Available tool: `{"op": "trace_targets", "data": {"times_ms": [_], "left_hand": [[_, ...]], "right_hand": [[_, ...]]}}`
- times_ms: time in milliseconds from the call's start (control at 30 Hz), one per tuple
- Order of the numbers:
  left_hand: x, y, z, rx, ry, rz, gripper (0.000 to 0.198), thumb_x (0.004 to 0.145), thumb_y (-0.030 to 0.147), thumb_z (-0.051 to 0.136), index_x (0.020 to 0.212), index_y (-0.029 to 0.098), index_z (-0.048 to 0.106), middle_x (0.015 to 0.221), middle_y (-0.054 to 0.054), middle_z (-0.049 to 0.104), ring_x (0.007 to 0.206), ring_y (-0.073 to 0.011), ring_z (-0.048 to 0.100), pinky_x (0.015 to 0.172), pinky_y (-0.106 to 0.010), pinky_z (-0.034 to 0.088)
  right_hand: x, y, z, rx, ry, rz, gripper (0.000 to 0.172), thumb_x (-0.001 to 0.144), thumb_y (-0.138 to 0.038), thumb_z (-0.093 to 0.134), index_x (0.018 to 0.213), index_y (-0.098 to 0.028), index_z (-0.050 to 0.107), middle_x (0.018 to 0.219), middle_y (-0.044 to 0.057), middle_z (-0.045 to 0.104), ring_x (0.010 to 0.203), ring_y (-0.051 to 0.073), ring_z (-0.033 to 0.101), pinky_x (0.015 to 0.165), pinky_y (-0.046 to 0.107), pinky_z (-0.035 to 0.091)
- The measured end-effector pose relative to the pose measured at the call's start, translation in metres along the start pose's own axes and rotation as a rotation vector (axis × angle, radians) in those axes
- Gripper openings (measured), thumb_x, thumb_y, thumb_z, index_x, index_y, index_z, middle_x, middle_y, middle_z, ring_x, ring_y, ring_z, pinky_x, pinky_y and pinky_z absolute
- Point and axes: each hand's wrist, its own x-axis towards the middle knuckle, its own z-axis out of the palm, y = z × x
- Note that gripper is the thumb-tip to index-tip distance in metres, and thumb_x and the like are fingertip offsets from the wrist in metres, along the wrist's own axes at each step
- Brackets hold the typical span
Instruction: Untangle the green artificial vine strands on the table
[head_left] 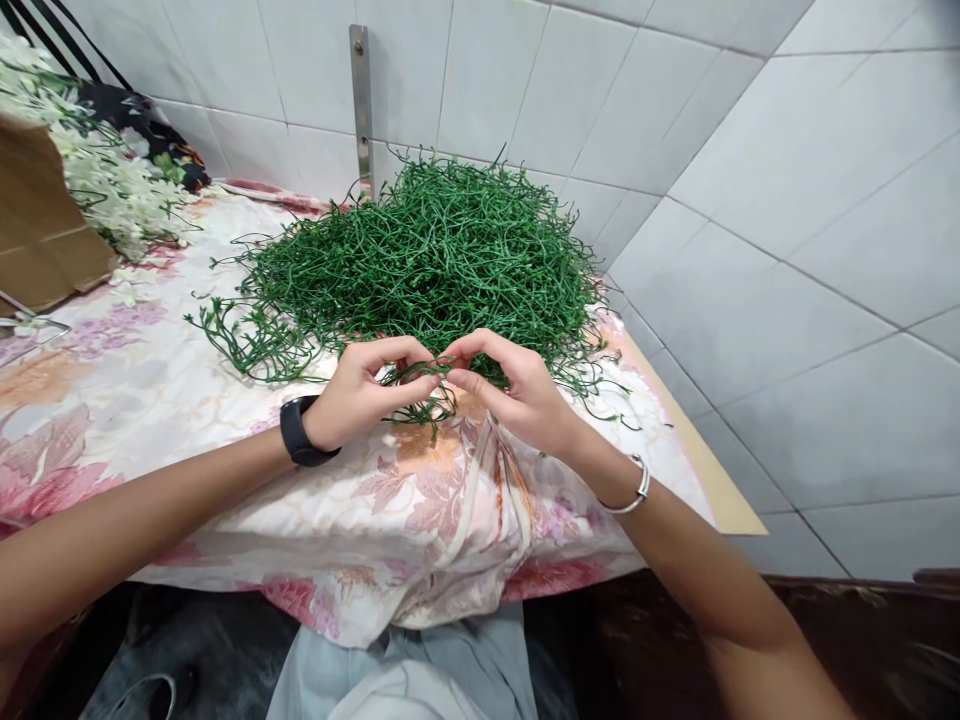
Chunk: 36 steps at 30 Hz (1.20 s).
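Note:
A large tangled heap of green artificial flower stems (450,240) lies on the flowered cloth. Just in front of it, my two hands meet with their fingertips nearly touching. My left hand (367,388), with a black band on the wrist, pinches thin green stems (427,408) that hang below the fingers. From the other side, my right hand (517,385), wearing a silver bangle, pinches the same bit of green between thumb and index finger. Exactly where each fingertip grips is too small to make out. A smaller clump of stems (255,340) sits to the left.
White artificial flowers (112,190) and a brown cardboard box (49,220) stand at the far left. The flowered tablecloth (172,440) hangs over the near edge. Tiled walls (810,300) close off the back and right, with a metal bracket (361,100) behind the heap.

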Motion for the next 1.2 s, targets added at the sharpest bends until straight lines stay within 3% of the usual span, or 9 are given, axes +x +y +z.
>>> {"op": "trace_targets", "data": {"times_ms": [133, 267, 400, 600, 733, 867, 967, 1067, 1200], "left_hand": [[0.0, 0.002, -0.001, 0.058, -0.019, 0.007, 0.005, 0.071, 0.016, 0.057, 0.068, 0.015, 0.054, 0.064, 0.002, 0.052, 0.062, -0.0103, 0.046, 0.059, -0.023, 0.034], [-0.001, 0.001, 0.0, 0.037, -0.019, -0.014, 0.006, 0.073, 0.021, 0.057, 0.073, 0.015, 0.056, 0.069, 0.0, 0.056, 0.066, -0.0114, 0.049, 0.063, -0.024, 0.037], [-0.002, -0.002, 0.002, -0.11, -0.026, -0.064, 0.012, 0.074, 0.023, 0.059, 0.082, 0.016, 0.057, 0.08, -0.003, 0.059, 0.075, -0.0134, 0.053, 0.069, -0.025, 0.041], [0.001, -0.003, 0.002, -0.362, -0.168, -0.213, 0.011, 0.073, 0.022, 0.059, 0.082, 0.016, 0.056, 0.078, -0.001, 0.056, 0.07, -0.0112, 0.053, 0.065, -0.024, 0.044], [0.003, 0.001, 0.0, -0.41, -0.232, -0.288, 0.008, 0.075, 0.023, 0.056, 0.079, 0.016, 0.054, 0.07, 0.001, 0.052, 0.06, -0.0088, 0.049, 0.057, -0.021, 0.041], [0.001, 0.004, -0.001, -0.29, -0.331, -0.237, 0.014, 0.079, 0.029, 0.053, 0.075, 0.016, 0.052, 0.069, 0.001, 0.048, 0.061, -0.0092, 0.046, 0.056, -0.021, 0.038], [0.0, 0.008, -0.001, -0.139, -0.352, -0.119, 0.017, 0.081, 0.032, 0.05, 0.075, 0.016, 0.051, 0.07, 0.001, 0.048, 0.065, -0.0107, 0.045, 0.059, -0.023, 0.037], [-0.001, 0.012, 0.001, 0.015, -0.258, 0.016, 0.015, 0.082, 0.031, 0.047, 0.083, 0.017, 0.051, 0.073, -0.001, 0.049, 0.067, -0.0116, 0.045, 0.061, -0.023, 0.036], [-0.001, 0.016, 0.006, 0.108, -0.151, 0.07, 0.012, 0.084, 0.029, 0.045, 0.086, 0.018, 0.048, 0.07, 0.001, 0.047, 0.061, -0.0102, 0.042, 0.056, -0.021, 0.033]], "right_hand": [[0.0, 0.001, 0.001, -0.022, -0.003, -0.038, 0.012, 0.084, -0.022, 0.046, 0.091, -0.017, 0.055, 0.086, 0.004, 0.058, 0.082, 0.013, 0.053, 0.074, 0.028, 0.042], [0.0, 0.003, 0.001, -0.111, 0.004, -0.071, 0.01, 0.084, -0.02, 0.045, 0.086, -0.017, 0.055, 0.082, 0.004, 0.058, 0.079, 0.014, 0.052, 0.073, 0.029, 0.041], [-0.001, 0.003, -0.001, -0.157, 0.01, -0.028, 0.009, 0.084, -0.018, 0.045, 0.083, -0.017, 0.054, 0.08, 0.003, 0.059, 0.075, 0.013, 0.052, 0.071, 0.027, 0.04], [-0.002, 0.0, 0.0, -0.156, -0.013, 0.072, 0.011, 0.083, -0.013, 0.042, 0.078, -0.016, 0.052, 0.075, 0.002, 0.057, 0.07, 0.012, 0.051, 0.066, 0.026, 0.039], [-0.001, -0.002, 0.0, 0.203, -0.138, 0.2, 0.01, 0.083, -0.016, 0.04, 0.092, -0.017, 0.046, 0.063, -0.003, 0.047, 0.058, 0.008, 0.044, 0.056, 0.022, 0.036], [0.001, -0.004, -0.004, 0.705, -0.196, 0.333, 0.027, 0.079, -0.016, 0.044, 0.105, -0.018, 0.036, 0.057, -0.007, 0.037, 0.049, 0.006, 0.035, 0.046, 0.019, 0.026], [0.003, -0.006, -0.009, 0.906, -0.137, 0.445, 0.026, 0.073, -0.013, 0.047, 0.097, -0.019, 0.038, 0.054, -0.008, 0.026, 0.045, 0.005, 0.023, 0.044, 0.02, 0.018], [0.005, -0.007, -0.011, 1.02, -0.016, 0.532, 0.024, 0.07, -0.011, 0.046, 0.091, -0.019, 0.038, 0.055, -0.008, 0.019, 0.044, 0.005, 0.015, 0.045, 0.021, 0.017], [0.007, -0.009, -0.005, 1.041, 0.088, 0.523, 0.024, 0.069, -0.012, 0.044, 0.09, -0.021, 0.038, 0.056, -0.007, 0.015, 0.046, 0.007, 0.013, 0.047, 0.022, 0.021]]}}
